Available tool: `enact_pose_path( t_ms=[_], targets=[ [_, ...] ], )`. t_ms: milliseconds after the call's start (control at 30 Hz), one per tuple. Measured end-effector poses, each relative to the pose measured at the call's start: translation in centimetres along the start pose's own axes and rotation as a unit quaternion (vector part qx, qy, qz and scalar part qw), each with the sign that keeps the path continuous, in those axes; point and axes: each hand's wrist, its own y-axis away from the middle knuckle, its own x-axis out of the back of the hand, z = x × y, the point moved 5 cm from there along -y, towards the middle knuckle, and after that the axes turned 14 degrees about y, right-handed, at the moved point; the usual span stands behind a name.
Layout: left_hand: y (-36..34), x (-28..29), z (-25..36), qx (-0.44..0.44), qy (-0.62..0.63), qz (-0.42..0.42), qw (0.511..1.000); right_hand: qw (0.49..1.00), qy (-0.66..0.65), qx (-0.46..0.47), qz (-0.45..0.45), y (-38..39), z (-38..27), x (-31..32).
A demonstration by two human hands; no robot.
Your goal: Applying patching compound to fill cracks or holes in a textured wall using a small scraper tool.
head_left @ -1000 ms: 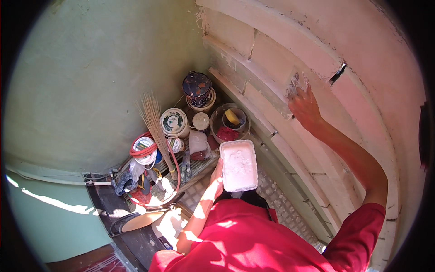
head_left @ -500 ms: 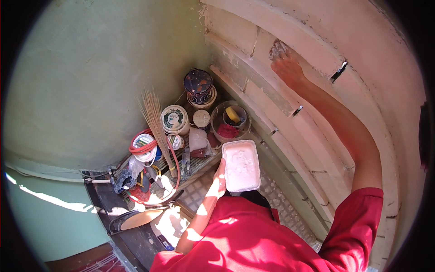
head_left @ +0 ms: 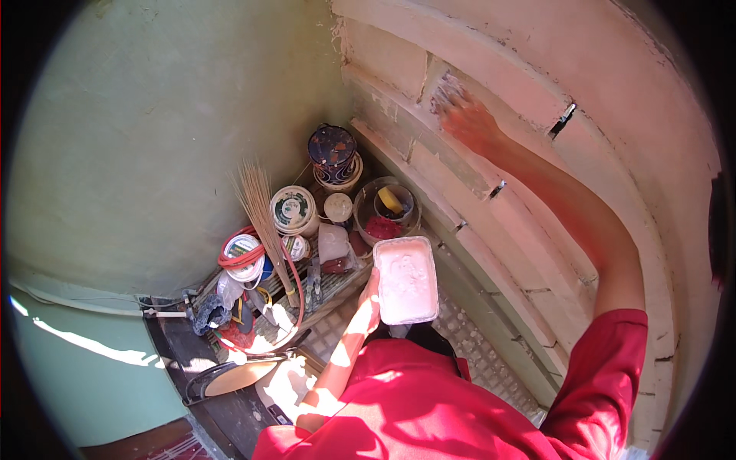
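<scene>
My left hand (head_left: 369,300) grips the side of a rectangular white plastic tub (head_left: 435,295) in front of my red shirt. Thick pale pink paint (head_left: 405,277) fills most of the tub. With my right arm stretched out, my right hand (head_left: 466,116) presses a crumpled, paint-smeared cloth (head_left: 445,90) against the pinkish panelled wall (head_left: 529,100). The cloth looks whitish-purple; its underside and part of my fingers are hidden. It lies close to a vertical joint in the upper band of the wall.
Left of the tub, a slatted bench (head_left: 337,290) holds paint buckets (head_left: 293,208), a stick broom (head_left: 264,222), a red hose (head_left: 300,295) and a dark paint can (head_left: 332,146). A clear basin (head_left: 414,222) contains a yellow sponge (head_left: 389,201) and a red cloth (head_left: 383,228). Dark slots notch the wall ledges.
My right hand has slid left along the wall with the cloth, toward the vertical joint. My left hand keeps the tub in nearly the same place. The view has shifted slightly.
</scene>
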Motion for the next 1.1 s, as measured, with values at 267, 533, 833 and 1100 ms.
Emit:
enact_pose_path(
  t_ms=[267,533,833,1100],
  targets=[
    [0.1,0.0,-0.2,-0.006,0.015,-0.012,1.000,0.994,0.012,-0.036,-0.101,6.9,-0.6,-2.9],
    [-0.4,-0.9,0.2,0.015,-0.032,-0.018,0.999,0.987,0.025,-0.052,-0.147,15.7,0.2,4.4],
    [-0.2,-2.3,-0.1,0.027,-0.021,-0.037,0.999,0.997,-0.023,-0.042,-0.062,9.2,-1.7,-1.2],
    [0.0,-2.3,-0.4,0.034,-0.012,-0.041,0.999,0.993,0.004,-0.053,-0.104,13.6,-0.4,0.1]
  ],
)
